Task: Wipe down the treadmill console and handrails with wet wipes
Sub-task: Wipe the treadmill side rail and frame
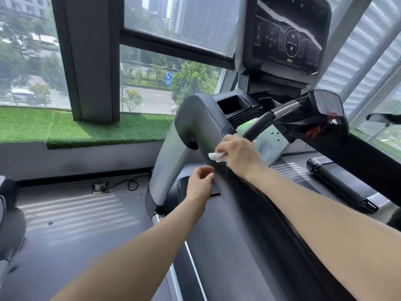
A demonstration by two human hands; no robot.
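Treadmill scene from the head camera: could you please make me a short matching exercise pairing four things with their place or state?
Things:
1. wet wipe
2. left hand
3. console screen
4. artificial grass

Places or states:
A. on the window ledge
B. crumpled in the right hand against the handrail
C. top of the treadmill, showing controls
D. loosely curled, holding nothing

Pairs: 1-B, 2-D, 3-C, 4-A

A strip of green fake grass [65,127] lay under the big glass window [173,25]. Below the grass, a black cord [128,183] curled on the grey floor [71,213].
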